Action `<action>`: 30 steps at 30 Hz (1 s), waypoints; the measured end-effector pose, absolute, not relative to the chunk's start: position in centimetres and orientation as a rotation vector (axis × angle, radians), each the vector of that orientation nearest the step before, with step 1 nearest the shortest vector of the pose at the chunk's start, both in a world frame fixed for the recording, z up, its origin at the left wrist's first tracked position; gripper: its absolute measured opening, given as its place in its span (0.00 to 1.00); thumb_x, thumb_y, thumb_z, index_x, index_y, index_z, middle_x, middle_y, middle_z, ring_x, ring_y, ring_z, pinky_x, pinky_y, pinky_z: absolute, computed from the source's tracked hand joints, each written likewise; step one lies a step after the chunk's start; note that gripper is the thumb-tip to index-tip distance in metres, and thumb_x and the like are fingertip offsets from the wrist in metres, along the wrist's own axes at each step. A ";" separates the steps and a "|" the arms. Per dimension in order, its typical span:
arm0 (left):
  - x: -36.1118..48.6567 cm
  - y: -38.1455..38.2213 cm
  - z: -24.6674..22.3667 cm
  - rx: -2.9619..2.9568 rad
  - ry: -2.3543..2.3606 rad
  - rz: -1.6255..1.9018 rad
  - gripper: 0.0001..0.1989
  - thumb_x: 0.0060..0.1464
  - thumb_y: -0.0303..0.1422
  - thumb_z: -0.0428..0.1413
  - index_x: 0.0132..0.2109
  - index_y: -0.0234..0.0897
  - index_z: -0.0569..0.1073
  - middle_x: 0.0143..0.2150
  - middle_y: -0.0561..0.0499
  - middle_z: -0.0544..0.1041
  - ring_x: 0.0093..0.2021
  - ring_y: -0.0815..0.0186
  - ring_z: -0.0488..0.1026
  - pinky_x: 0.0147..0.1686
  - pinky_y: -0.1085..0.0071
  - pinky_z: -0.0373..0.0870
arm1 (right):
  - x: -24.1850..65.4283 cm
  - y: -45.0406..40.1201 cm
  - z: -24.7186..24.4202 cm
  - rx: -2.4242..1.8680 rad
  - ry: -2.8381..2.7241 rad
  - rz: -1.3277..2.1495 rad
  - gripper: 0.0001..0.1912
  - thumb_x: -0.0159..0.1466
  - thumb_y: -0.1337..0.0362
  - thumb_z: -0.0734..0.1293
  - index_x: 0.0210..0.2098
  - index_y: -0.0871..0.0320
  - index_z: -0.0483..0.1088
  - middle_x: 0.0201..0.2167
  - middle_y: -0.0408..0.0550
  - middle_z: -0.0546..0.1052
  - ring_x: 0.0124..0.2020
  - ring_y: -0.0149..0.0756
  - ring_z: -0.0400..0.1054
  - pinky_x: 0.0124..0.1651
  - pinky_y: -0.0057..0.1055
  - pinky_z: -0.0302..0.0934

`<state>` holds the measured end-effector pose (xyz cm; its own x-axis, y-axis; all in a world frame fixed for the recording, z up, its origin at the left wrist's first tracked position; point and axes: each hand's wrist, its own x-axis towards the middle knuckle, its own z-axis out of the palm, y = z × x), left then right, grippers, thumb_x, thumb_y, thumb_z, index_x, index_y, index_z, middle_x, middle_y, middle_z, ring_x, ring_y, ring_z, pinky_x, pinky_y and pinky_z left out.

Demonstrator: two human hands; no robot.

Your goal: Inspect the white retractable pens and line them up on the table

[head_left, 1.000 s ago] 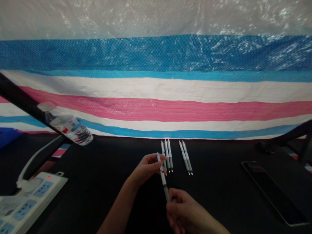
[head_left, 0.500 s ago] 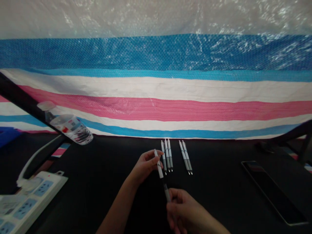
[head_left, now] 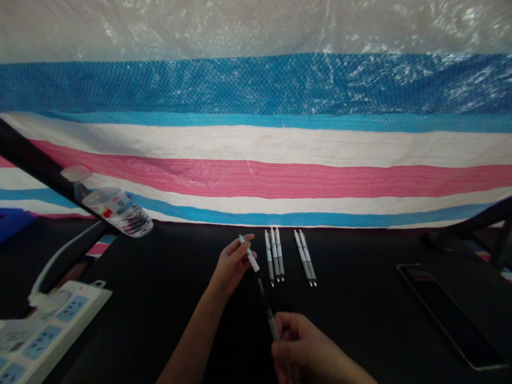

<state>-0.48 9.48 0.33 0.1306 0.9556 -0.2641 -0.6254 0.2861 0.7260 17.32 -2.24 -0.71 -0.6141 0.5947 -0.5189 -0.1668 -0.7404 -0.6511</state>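
Observation:
My left hand (head_left: 230, 266) is closed in a pinch on the white upper barrel (head_left: 252, 260) of a pen. My right hand (head_left: 298, 341), also closed, grips the pen's grey lower barrel (head_left: 272, 326). A dark, thin refill (head_left: 262, 292) sticks up out of the grey part toward the white barrel, and a small dark gap shows between its upper end and that barrel. Just right of my left hand lie three white pens with grey grips (head_left: 275, 258). Two more such pens (head_left: 306, 261) lie side by side further right, tips toward me.
A black table (head_left: 352, 320) carries everything. On the left are a white power strip (head_left: 68, 325) with a plugged-in cable and a tilted water bottle (head_left: 120, 210). A dark phone (head_left: 448, 314) lies on the right. Behind hangs a striped plastic sheet (head_left: 256, 178).
My left hand has moved up and to the left with the white barrel, away from the grey part. More of the dark refill shows between them. My right hand has hardly moved.

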 end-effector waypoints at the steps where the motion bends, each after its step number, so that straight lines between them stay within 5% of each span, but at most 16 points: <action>1: -0.5 9.5 0.3 0.516 0.795 1.217 0.22 0.41 0.35 0.72 0.44 0.32 0.79 0.30 0.55 0.73 0.26 0.72 0.74 0.23 0.78 0.69 | 17.3 -2.2 -0.8 -1.045 -0.779 2.352 0.23 0.50 0.54 0.76 0.30 0.57 0.60 0.16 0.43 0.76 0.11 0.25 0.65 0.13 0.15 0.49; 11: 0.2 8.4 -0.2 0.771 0.667 0.895 0.16 0.45 0.37 0.69 0.38 0.33 0.76 0.27 0.51 0.76 0.26 0.67 0.76 0.24 0.76 0.71 | 17.4 -2.0 -0.6 -1.013 -0.796 2.318 0.25 0.53 0.49 0.75 0.33 0.57 0.59 0.17 0.40 0.75 0.10 0.23 0.62 0.12 0.16 0.45; 19: -0.1 8.2 -0.3 0.870 0.644 0.767 0.15 0.47 0.38 0.68 0.37 0.33 0.77 0.30 0.47 0.79 0.29 0.63 0.78 0.29 0.72 0.74 | 17.6 -1.8 -1.2 -0.967 -0.685 2.240 0.26 0.52 0.47 0.76 0.29 0.56 0.59 0.13 0.34 0.67 0.09 0.18 0.51 0.14 0.19 0.38; 22: -0.2 8.3 -0.2 0.861 0.652 0.768 0.16 0.47 0.39 0.68 0.38 0.32 0.79 0.30 0.46 0.79 0.30 0.62 0.78 0.30 0.71 0.74 | 17.5 -1.8 -1.1 -0.985 -0.653 2.254 0.26 0.54 0.44 0.73 0.32 0.58 0.63 0.15 0.39 0.70 0.10 0.20 0.54 0.14 0.20 0.38; 27: -0.3 8.5 -0.2 0.804 0.645 0.811 0.16 0.45 0.38 0.69 0.39 0.31 0.81 0.28 0.47 0.78 0.28 0.63 0.77 0.30 0.71 0.73 | 17.4 -1.9 -0.7 -0.978 -0.641 2.286 0.31 0.59 0.38 0.65 0.43 0.63 0.65 0.28 0.55 0.80 0.19 0.33 0.72 0.15 0.20 0.49; 30: -0.4 8.6 -0.2 0.792 0.649 0.840 0.16 0.46 0.37 0.69 0.40 0.31 0.81 0.27 0.48 0.78 0.26 0.65 0.77 0.29 0.72 0.72 | 17.4 -2.0 -0.5 -1.016 -0.698 2.285 0.27 0.57 0.43 0.70 0.41 0.58 0.60 0.31 0.51 0.80 0.20 0.35 0.74 0.15 0.19 0.51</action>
